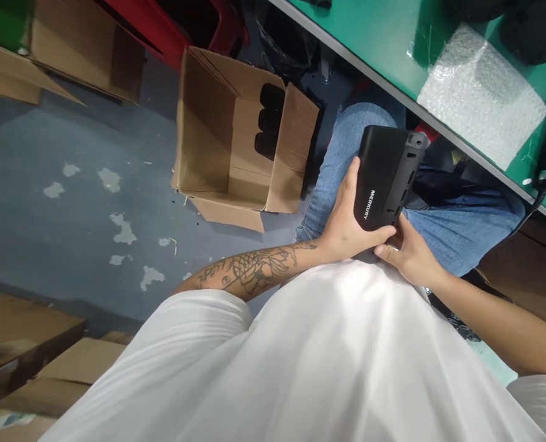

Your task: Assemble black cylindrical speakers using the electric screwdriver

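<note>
A black box-shaped device [381,169] marked MERKURY is held above my lap, its grey side strip with several openings facing right. My left hand [346,215] grips it along the left side and near end, the thumb lying across the near corner. At that same end, the bent fingers of my right hand [407,248] close on the device's lower corner, and the two thumbs almost meet. The device's underside and some of my fingertips are hidden.
On the floor to the left stands an open cardboard box [208,129] with several black items [269,121] inside. A green-topped table [369,49] with bubble wrap [482,95] runs along the upper right. More cartons [81,362] stand at lower left.
</note>
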`<state>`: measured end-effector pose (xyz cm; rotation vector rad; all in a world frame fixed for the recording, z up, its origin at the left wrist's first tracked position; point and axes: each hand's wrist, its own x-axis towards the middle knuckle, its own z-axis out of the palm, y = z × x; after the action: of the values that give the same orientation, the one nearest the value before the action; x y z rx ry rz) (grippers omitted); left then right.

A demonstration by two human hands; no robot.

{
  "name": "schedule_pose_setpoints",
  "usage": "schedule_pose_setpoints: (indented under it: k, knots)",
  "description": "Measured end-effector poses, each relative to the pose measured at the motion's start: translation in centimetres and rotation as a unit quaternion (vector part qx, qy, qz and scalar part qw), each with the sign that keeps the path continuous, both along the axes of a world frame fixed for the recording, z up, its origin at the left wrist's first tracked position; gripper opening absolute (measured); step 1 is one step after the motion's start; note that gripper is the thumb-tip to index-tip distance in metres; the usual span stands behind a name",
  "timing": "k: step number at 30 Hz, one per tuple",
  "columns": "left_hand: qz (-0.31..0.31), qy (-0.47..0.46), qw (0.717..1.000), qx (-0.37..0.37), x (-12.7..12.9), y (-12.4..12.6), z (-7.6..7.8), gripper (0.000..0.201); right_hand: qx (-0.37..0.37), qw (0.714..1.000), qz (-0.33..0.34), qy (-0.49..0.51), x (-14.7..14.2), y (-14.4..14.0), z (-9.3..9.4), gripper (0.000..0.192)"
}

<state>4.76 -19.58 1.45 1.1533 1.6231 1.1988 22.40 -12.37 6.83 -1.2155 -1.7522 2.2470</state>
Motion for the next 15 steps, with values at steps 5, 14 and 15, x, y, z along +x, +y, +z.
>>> schedule_pose_setpoints:
  k: [5,14,15]
  knots:
    - [0.061,-0.013,0.998,0.016,0.0,-0.2,0.3,0.125,0.171,0.981,-0.017,-0.095,-1.4,-1.7,0.0,0.112]
    - [0.123,-0.377,0.917,-0.038,-6.5,-2.7,-1.3,0.084,0.178,0.981,0.033,-0.075,-2.0,-1.8,-1.1,0.108]
    - [0.13,-0.421,0.896,-0.058,-7.2,-3.0,-1.5,0.08,0.158,0.984,0.036,-0.068,-2.3,-1.9,-1.2,0.114]
